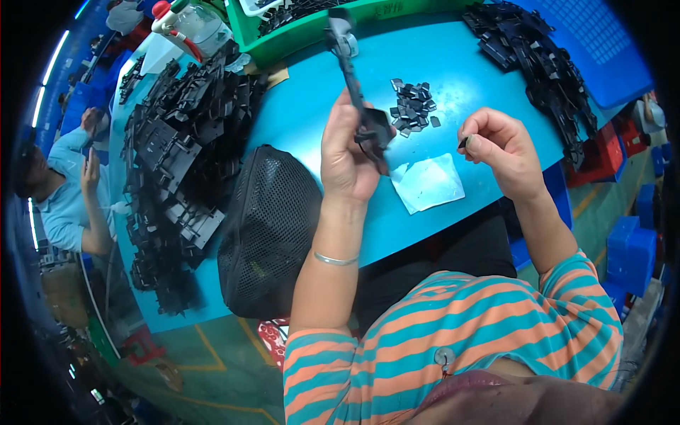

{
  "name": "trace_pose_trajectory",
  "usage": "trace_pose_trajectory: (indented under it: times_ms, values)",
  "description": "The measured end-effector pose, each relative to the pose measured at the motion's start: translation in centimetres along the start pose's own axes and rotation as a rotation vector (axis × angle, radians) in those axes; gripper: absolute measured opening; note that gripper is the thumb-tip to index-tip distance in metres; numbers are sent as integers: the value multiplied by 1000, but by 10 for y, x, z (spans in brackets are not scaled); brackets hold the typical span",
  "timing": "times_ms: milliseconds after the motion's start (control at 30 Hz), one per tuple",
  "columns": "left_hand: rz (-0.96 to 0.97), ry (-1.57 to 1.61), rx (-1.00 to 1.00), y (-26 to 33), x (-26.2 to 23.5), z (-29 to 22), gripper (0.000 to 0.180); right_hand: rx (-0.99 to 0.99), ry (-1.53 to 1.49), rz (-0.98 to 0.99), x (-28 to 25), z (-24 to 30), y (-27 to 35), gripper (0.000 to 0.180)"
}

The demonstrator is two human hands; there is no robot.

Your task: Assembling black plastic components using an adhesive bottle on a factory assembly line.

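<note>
A black bag (273,234) stands on the bench (304,106) beside the left forearm, hiding the near edge of the left heap (177,142). Beyond are a jar (202,32), a green crate (283,46) and, at the far right, a blue crate (602,42) beside the right heap (528,67). A co-worker (67,191) is off to the left.

The left hand (347,152) has its fingers wrapped round one part (372,127), raised over the bench, its top overlapping the green crate in view. The right hand (506,156) pinches one piece (464,142) between closed thumb and forefinger, to the right of the chips (413,108).

There are two heaps, one bag, one jar and one sheet (428,185); the chips overlap too much to count.

The bag is mesh, rounded and slumped; the sheet is pale, thin and creased. The chips are small, dark and flat; the part is long, dark and partly blurred; the jar is clear, with a red knob
</note>
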State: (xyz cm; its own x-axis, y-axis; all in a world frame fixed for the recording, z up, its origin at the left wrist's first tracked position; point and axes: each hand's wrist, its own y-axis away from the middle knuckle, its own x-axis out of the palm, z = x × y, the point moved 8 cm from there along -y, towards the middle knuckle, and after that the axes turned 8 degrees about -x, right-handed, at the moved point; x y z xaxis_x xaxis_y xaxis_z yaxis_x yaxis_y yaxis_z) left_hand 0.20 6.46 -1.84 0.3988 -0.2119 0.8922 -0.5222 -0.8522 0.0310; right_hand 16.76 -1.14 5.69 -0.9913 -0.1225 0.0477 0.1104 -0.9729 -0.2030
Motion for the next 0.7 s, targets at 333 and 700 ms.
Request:
trace_pose_trajectory:
  times_ms: [333,700]
  values:
    - [-150,-219,68,-1,8,-7,30,25,-308,56,40,-13,-31,12]
    - [119,123,-39,4,34,2,49,-220,293,92,51,3,-27,8]
